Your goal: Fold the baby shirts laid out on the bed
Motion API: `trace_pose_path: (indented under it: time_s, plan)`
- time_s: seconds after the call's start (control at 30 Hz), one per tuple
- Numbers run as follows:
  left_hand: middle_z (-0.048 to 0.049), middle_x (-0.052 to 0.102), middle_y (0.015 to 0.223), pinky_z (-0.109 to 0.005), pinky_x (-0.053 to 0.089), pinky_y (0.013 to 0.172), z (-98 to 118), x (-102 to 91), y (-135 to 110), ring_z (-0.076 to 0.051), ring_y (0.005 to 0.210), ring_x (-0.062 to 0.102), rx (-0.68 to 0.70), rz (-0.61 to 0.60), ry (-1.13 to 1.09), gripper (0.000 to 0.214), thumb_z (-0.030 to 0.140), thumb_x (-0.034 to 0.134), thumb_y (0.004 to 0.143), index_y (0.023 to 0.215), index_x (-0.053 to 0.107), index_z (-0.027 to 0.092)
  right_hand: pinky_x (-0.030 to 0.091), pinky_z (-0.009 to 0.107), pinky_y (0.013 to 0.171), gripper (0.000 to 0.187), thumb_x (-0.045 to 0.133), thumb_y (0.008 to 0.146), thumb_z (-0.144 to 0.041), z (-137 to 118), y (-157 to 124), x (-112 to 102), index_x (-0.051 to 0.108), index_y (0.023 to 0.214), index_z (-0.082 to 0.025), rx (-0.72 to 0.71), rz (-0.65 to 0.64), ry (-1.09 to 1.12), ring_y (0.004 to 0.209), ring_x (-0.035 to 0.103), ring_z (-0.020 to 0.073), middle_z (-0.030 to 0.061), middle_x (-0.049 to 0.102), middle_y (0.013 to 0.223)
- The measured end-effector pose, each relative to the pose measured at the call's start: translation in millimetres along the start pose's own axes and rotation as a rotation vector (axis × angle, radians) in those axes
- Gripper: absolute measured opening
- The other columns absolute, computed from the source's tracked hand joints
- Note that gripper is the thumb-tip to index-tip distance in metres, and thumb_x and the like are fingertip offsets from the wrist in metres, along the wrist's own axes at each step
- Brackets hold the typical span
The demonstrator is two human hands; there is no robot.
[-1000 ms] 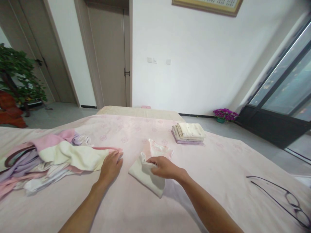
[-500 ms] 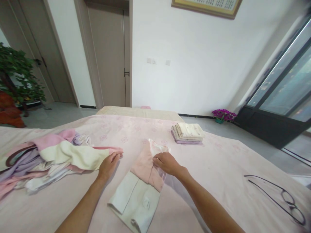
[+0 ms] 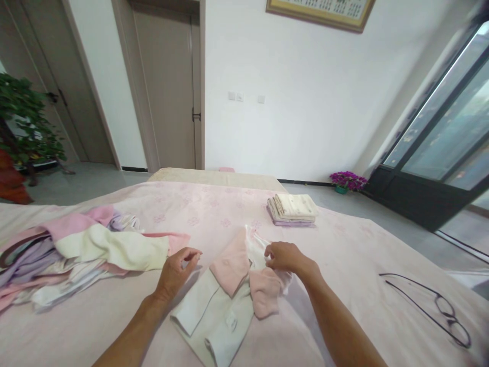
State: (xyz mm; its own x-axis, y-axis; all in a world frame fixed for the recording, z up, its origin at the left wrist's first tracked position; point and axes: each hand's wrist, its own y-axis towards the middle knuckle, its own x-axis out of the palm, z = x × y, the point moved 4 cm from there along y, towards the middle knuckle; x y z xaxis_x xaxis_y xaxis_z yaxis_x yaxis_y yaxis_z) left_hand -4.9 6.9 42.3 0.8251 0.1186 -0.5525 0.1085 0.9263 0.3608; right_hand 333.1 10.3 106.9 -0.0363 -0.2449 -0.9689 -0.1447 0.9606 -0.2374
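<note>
A small pale green and pink garment (image 3: 231, 311) lies part-folded on the pink bedspread in front of me. Its pale green part is folded in at the near end, and two pink flaps spread apart at the far end, baring a white lining. My right hand (image 3: 288, 259) pinches the white edge beside the right-hand pink flap. To the left of the garment, my left hand (image 3: 179, 270) hovers with fingertips curled close to the thumb and nothing visible between them. Beyond it lies a heap of loose clothes (image 3: 103, 247) in cream, pink, lilac and white.
A neat stack of folded clothes (image 3: 293, 210) sits toward the back of the bedspread (image 3: 336, 295). Black-framed glasses (image 3: 445, 308) lie at the right. On the floor beyond stands a pot of purple flowers (image 3: 347, 181); a leafy plant (image 3: 26, 117) is at the left.
My right hand has moved right, drawing a pink flap outward, so the pink part has parted into two flaps. The left hand has come away from the clothes heap, and its fingers have curled.
</note>
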Motion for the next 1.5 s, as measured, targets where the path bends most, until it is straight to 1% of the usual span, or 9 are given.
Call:
trace_pose_path:
  time_s: [0.13, 0.3, 0.4, 0.57, 0.77, 0.93, 1.13, 1.33, 1.5]
  plan:
    - [-0.0033, 0.071, 0.11, -0.031, 0.051, 0.088, 41, 25.1, -15, -0.021, 0.097, 0.066, 0.149, -0.287, 0.173, 0.04, 0.039, 0.064, 0.079, 0.118, 0.065, 0.029, 0.041, 0.032, 0.074, 0.043, 0.061, 0.081, -0.039, -8, 10, 9, 0.065, 0.12, -0.022, 0.065, 0.122, 0.029, 0.095, 0.066, 0.0259, 0.0129, 0.066, 0.116]
    - [-0.0094, 0.062, 0.125, -0.039, 0.047, 0.093, 59, 40.3, -25, -0.029, 0.111, 0.058, 0.151, -0.355, 0.434, 0.059, 0.023, 0.062, 0.072, 0.13, 0.058, 0.027, 0.037, 0.03, 0.07, 0.029, 0.062, 0.079, -0.032, -14, 15, 20, 0.067, 0.105, -0.021, 0.072, 0.084, 0.104, 0.09, 0.065, 0.0239, 0.009, 0.07, 0.1]
    - [-0.0084, 0.065, 0.116, -0.036, 0.047, 0.091, 53, 41.3, -23, -0.025, 0.107, 0.06, 0.084, -0.325, 0.387, 0.044, 0.013, 0.05, 0.075, 0.117, 0.062, 0.023, 0.036, 0.028, 0.07, 0.018, 0.054, 0.084, -0.024, -12, 19, 25, 0.068, 0.095, -0.02, 0.058, 0.155, 0.124, 0.091, 0.063, 0.0204, 0.0085, 0.068, 0.101]
    - [-0.005, 0.071, 0.098, -0.031, 0.047, 0.087, 23, 32.7, -10, -0.019, 0.095, 0.066, -0.136, -0.194, 0.061, 0.031, 0.012, 0.043, 0.079, 0.1, 0.063, 0.022, 0.035, 0.027, 0.07, 0.038, 0.062, 0.082, -0.038, 2, 27, 35, 0.062, 0.116, -0.02, 0.145, 0.215, 0.215, 0.092, 0.063, 0.0205, 0.01, 0.066, 0.111]
    - [-0.0062, 0.07, 0.094, -0.025, 0.049, 0.056, -12, 7.5, -2, -0.014, 0.062, 0.064, -0.463, 0.119, -0.361, 0.037, 0.032, 0.054, 0.079, 0.111, 0.062, 0.016, 0.03, 0.024, 0.058, 0.018, 0.067, 0.078, -0.036, -6, 17, 13, 0.062, 0.074, -0.019, -0.016, 0.182, 0.569, 0.065, 0.053, 0.0136, 0.0003, 0.061, 0.07]
    - [-0.0106, 0.071, 0.109, -0.032, 0.054, 0.076, 21, -21.0, 2, -0.02, 0.089, 0.068, -0.33, 0.269, -0.398, 0.049, 0.056, 0.055, 0.084, 0.114, 0.064, 0.018, 0.024, 0.019, 0.043, 0.037, 0.068, 0.079, -0.057, -11, 1, -21, 0.056, 0.082, -0.021, -0.234, 0.242, 1.413, 0.042, 0.033, 0.0061, -0.0085, 0.046, 0.056]
    - [-0.0113, 0.069, 0.121, -0.04, 0.046, 0.102, 85, -36.3, -2, -0.026, 0.116, 0.062, -0.15, 0.154, -0.386, 0.049, 0.056, 0.052, 0.089, 0.118, 0.065, 0.019, 0.034, 0.017, 0.042, 0.039, 0.073, 0.078, -0.054, -22, -24, -47, 0.055, 0.074, -0.019, -0.232, 0.306, 1.453, 0.042, 0.048, 0.0083, -0.0041, 0.055, 0.049]
    - [-0.0113, 0.052, 0.144, -0.046, 0.037, 0.11, 136, 12.9, -35, -0.034, 0.131, 0.048, 0.038, -0.228, -0.283, 0.089, 0.047, 0.083, 0.062, 0.142, 0.049, 0.027, 0.046, 0.018, 0.05, 0.039, 0.075, 0.078, -0.053, -66, -74, -71, 0.061, 0.096, -0.021, -0.455, 0.294, 1.922, 0.05, 0.058, 0.0097, -0.002, 0.066, 0.063]
    - [-0.0084, 0.073, 0.1, -0.037, 0.051, 0.086, 141, 53.9, -54, -0.025, 0.091, 0.066, -0.123, -0.313, -0.515, 0.033, 0.03, 0.064, 0.079, 0.109, 0.069, 0.017, 0.047, 0.019, 0.05, 0.038, 0.075, 0.079, -0.052, -91, -79, -62, 0.06, 0.091, -0.02, -0.511, 0.15, 1.95, 0.049, 0.059, 0.0107, -0.0002, 0.067, 0.062]
